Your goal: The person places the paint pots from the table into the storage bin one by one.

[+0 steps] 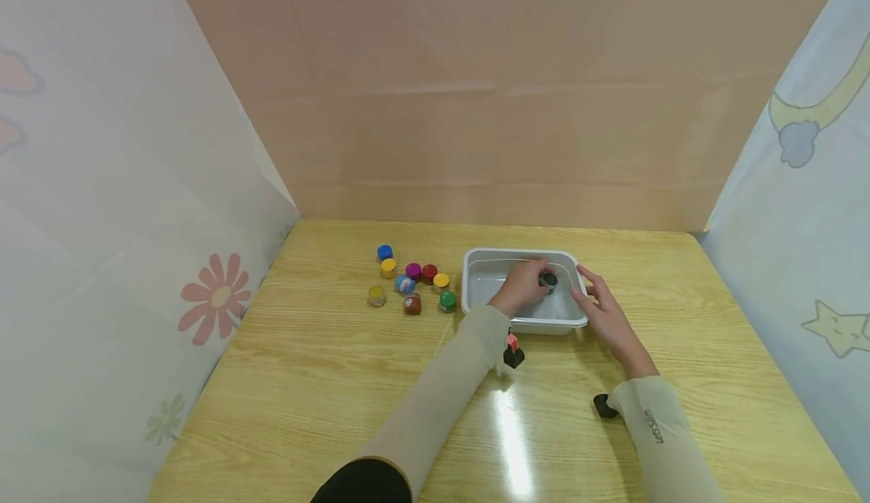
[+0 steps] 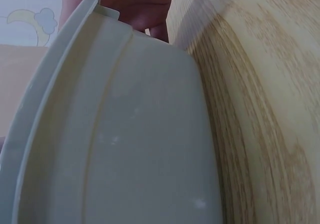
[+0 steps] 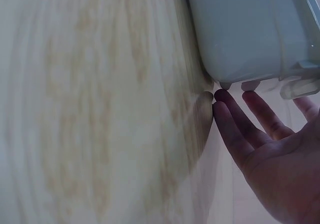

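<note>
A white plastic tub stands on the table. My left hand reaches inside it and pinches a small jar with a black lid; the jar's lower part is mostly hidden. Spread along the tub's right end, my right hand touches the rim and outer wall. In the right wrist view, the right hand's fingers look nearly straight, with tips against the tub. The left wrist view is filled by the tub's outer side, with the right hand beyond its far end.
Left of the tub, several small jars stand in a loose group, among them a blue-lidded jar, a green-lidded jar and a red-lidded jar. A blue jar lies on its side. Hanging sheets border the wooden table.
</note>
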Demonstrator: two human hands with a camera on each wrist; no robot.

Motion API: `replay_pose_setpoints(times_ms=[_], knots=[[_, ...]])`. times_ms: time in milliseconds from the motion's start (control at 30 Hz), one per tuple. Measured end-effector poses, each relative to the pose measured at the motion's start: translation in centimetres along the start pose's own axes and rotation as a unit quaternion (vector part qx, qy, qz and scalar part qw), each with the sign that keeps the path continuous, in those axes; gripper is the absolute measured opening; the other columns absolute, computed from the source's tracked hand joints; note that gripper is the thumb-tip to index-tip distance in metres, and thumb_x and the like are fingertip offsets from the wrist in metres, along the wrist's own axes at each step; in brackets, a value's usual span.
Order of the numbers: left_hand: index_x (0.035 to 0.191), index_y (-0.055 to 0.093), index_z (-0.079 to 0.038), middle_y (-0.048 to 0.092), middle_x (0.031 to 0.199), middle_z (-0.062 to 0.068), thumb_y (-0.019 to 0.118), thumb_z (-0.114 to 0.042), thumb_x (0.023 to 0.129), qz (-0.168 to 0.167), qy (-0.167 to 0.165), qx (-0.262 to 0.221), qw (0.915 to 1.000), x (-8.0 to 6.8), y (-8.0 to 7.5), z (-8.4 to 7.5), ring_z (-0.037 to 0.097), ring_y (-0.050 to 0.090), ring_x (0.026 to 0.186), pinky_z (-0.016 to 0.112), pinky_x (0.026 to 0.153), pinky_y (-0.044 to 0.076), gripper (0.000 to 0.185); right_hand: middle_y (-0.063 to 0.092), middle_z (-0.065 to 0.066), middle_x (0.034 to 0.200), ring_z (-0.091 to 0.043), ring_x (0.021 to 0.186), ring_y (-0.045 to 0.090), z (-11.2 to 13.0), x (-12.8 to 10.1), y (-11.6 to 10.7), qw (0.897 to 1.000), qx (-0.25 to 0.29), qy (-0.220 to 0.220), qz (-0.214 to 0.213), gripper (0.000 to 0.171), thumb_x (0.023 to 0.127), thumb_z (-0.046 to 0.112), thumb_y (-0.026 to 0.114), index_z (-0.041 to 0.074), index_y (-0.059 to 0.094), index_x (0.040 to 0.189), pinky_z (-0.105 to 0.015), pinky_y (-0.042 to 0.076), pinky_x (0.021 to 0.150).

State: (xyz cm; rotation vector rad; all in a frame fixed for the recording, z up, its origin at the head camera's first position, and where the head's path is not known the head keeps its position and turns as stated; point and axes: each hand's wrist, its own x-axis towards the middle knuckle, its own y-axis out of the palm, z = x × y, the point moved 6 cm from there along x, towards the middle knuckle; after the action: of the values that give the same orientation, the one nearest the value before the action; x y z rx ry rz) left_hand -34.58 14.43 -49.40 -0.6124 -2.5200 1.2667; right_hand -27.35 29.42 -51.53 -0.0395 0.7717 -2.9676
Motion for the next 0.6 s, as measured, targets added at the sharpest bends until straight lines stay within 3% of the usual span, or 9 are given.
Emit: replay_pose_setpoints(times_ms=[200,400,600], knots=[[0.134,0.066,-0.013,0.071,0.128,0.003,0.075,-0.008,0.094,0.013,-0.006,-0.005,0.9999,-0.2,0.1,0.2,0.014,0.065,0.118,0.022,0.099,0.051,0.041,0.038,-0.035,0.153,-0.047,0.141,0.039,0.0,0.0,0.2,1.0,0.01,0.001,-0.001,0.066,0.112,0.042,0.04,0.017,0.015,0.167,-0.065,0.038,0.11],[0.138,0.062,-0.014,0.069,0.134,0.003,0.074,-0.013,0.096,0.019,-0.025,-0.044,0.9985,-0.7,-0.6,0.3,0.014,0.064,0.121,0.024,0.099,0.052,0.044,0.036,-0.034,0.156,-0.048,0.142,0.037,-0.1,0.0,0.3,1.0,0.007,0.006,0.001,0.066,0.112,0.042,0.041,0.018,0.014,0.167,-0.068,0.037,0.11],[0.143,0.059,-0.015,0.065,0.139,0.005,0.067,-0.016,0.102,0.003,-0.005,-0.101,0.9949,-2.2,-3.6,0.6,0.017,0.068,0.114,0.024,0.088,0.056,0.043,0.038,-0.035,0.154,-0.049,0.142,0.038,-0.2,0.1,0.1,1.0,0.002,0.013,-0.003,0.066,0.112,0.042,0.041,0.019,0.013,0.168,-0.068,0.036,0.111]])
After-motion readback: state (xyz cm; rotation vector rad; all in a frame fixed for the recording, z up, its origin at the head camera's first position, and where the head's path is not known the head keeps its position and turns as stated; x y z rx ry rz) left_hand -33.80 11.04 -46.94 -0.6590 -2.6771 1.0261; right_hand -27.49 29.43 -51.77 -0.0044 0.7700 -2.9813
